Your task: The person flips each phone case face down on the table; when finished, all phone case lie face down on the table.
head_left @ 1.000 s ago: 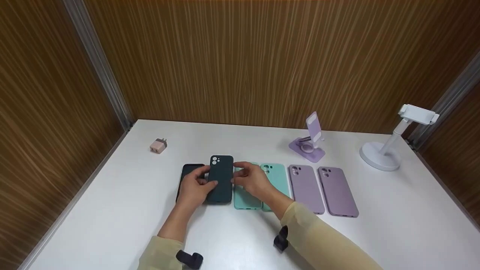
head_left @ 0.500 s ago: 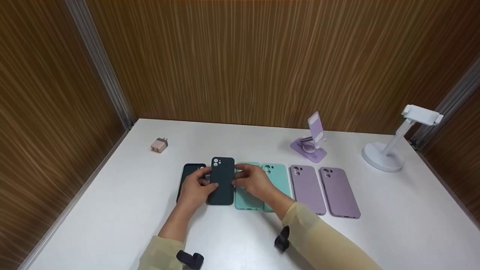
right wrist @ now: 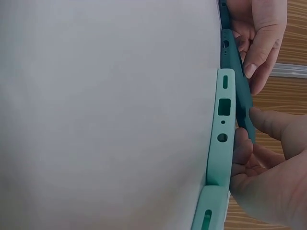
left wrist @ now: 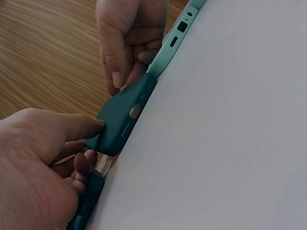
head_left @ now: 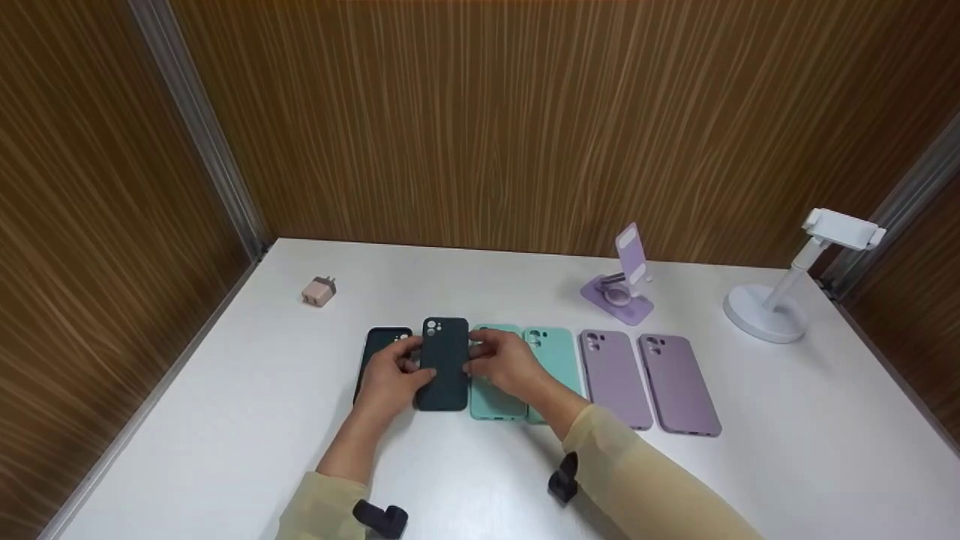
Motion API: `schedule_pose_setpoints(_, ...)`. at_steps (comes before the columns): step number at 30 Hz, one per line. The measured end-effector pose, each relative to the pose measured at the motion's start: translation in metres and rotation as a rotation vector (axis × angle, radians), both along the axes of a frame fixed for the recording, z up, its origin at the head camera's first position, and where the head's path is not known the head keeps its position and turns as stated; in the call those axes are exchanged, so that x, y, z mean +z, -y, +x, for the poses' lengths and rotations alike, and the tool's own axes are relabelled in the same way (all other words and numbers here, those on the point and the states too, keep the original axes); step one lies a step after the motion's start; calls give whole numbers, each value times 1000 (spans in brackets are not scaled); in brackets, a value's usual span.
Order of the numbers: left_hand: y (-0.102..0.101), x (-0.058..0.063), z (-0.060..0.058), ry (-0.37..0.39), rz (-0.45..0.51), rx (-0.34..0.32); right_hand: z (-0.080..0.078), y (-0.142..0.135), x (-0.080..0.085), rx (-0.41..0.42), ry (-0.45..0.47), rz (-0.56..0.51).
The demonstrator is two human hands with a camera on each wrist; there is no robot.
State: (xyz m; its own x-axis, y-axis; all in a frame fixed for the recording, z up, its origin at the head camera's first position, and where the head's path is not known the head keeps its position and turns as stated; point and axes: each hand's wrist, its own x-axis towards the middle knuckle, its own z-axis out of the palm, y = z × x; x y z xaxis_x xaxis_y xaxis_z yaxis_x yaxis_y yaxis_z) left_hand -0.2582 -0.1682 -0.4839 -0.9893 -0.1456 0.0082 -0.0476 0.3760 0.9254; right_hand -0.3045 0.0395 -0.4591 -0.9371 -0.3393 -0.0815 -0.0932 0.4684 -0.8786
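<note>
A dark green phone case (head_left: 444,367) lies back side up between my hands, its camera cutouts at the far left corner. My left hand (head_left: 386,382) pinches its left edge with thumb and index finger. On the opposite edge, my right hand (head_left: 514,364) holds it the same way, reaching over a mint green case (head_left: 497,405). Another dark case (head_left: 377,346) sits to the left, partly hidden under my left hand. In the right wrist view, the held case (right wrist: 233,60) stands right beside the mint one (right wrist: 220,124).
Right of my hands lie a second mint case (head_left: 559,360) and two purple cases, one nearer (head_left: 616,379) and one at the row's end (head_left: 679,386). Behind them are a purple phone stand (head_left: 626,289) and a white stand (head_left: 772,311). A pink charger plug (head_left: 319,291) sits back left.
The held dark green case has come slightly toward me and lower, its far edge dropping a little in view. Both hands keep their hold; the other cases stay put.
</note>
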Motion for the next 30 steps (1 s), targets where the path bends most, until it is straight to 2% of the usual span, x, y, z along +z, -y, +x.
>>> schedule_pose_setpoints(12, 3, 4, 5, 2, 45, 21, 0, 2, 0, -19, 18, 1)
schedule_pose_setpoints(18, 9, 18, 7, -3, 60, 40, -1, 4, 6, -37, 39, -15)
schedule_pose_setpoints(24, 33, 38, 7, -55, 35, 36, 4, 15, 12, -11, 7, -38)
schedule_pose_setpoints(30, 65, 46, 6, -16, 19, 14, 9, 38, 13, 30, -40, -74)
